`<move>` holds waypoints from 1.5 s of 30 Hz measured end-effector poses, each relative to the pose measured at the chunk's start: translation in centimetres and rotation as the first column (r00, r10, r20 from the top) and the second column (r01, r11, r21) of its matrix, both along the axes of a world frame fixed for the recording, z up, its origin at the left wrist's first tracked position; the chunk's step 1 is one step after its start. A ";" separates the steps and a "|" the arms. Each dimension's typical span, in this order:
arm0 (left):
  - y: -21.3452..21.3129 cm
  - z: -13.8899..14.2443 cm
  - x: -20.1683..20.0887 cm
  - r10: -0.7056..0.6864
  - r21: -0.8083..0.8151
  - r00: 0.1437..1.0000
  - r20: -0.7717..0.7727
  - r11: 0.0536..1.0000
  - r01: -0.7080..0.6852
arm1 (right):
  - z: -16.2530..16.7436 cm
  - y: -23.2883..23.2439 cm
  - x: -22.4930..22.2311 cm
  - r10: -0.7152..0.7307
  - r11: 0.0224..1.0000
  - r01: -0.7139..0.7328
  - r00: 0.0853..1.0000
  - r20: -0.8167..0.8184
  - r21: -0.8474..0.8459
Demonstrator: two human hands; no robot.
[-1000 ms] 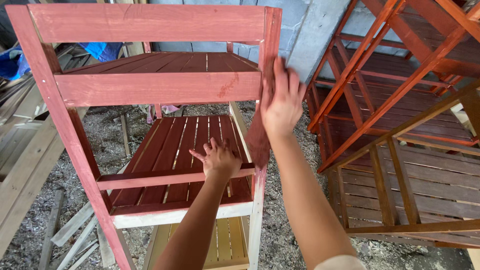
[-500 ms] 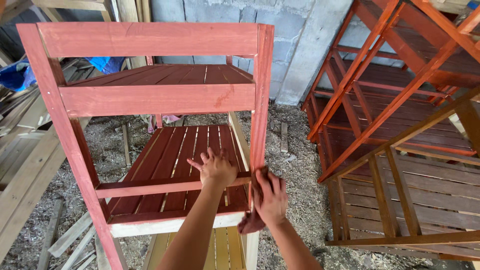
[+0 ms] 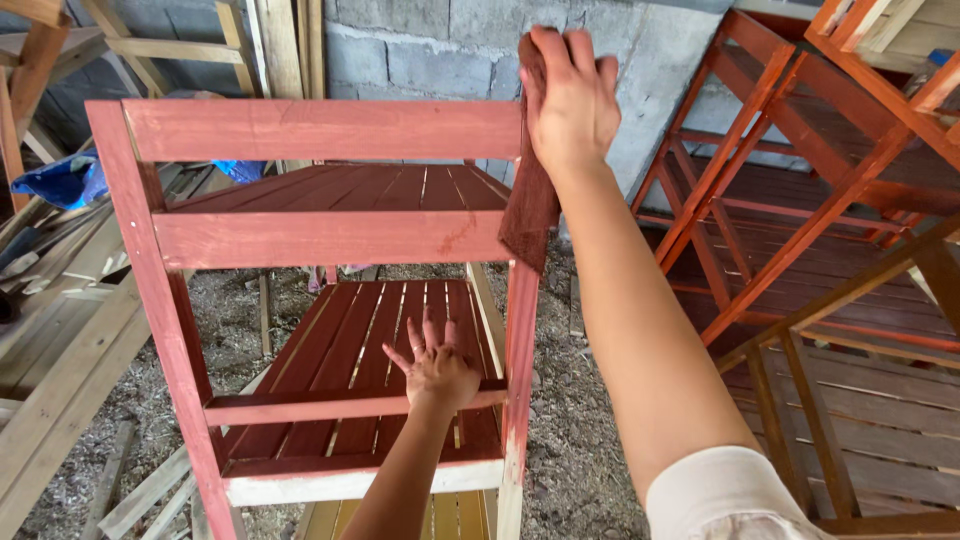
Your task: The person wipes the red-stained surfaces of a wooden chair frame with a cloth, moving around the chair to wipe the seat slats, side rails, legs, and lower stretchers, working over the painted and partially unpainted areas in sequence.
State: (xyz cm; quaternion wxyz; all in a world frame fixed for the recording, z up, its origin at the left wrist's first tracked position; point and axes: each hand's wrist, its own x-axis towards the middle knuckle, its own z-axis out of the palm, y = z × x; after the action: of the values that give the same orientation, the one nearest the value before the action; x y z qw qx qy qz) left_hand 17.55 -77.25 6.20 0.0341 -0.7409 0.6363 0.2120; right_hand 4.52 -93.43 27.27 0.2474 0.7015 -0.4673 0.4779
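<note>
Worn on the head, one view only, looking forward and steeply down along both outstretched arms. Close in: right hand [image 3: 572, 105] high near the top edge, left hand [image 3: 435, 368] lower at centre. Red slatted shelf unit [image 3: 320, 240] directly beneath and ahead, block wall [image 3: 430, 45] beyond, gravel floor [image 3: 570, 440] far below.

No packages, labels, signs, screens.

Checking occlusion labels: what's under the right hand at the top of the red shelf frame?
Under the right hand a dark red rag is pressed on the top of the frame's post and hangs down it. The post's top end is covered, so hidden.
</note>
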 end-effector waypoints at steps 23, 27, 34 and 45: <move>-1.8 -2.9 0.8 0.002 -0.119 0.999 0.033 0.993 0.002 | -39.8 23.5 -3.9 -0.048 0.933 0.055 0.998 -0.029 0.356; -1.9 -3.2 0.4 0.023 -0.185 1.000 0.012 0.982 -0.020 | -40.3 26.8 -5.1 0.030 0.880 0.000 0.998 -0.056 0.474; -2.5 -4.5 0.7 -0.010 -0.318 0.991 -0.132 0.948 -0.033 | -29.5 23.8 -4.2 0.208 0.929 -0.296 0.914 0.347 0.224; 0.0 -5.6 2.8 -0.487 -0.794 0.694 -0.530 0.573 -0.203 | -23.0 19.3 2.2 0.159 0.930 -0.319 0.796 0.584 0.182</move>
State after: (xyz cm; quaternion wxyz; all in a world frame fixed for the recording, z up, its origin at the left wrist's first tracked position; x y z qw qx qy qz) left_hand 20.37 -77.29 0.57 -0.5322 -0.4718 0.6844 0.1604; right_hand 6.71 -74.15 4.25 -0.0619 0.6113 -0.4867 0.6210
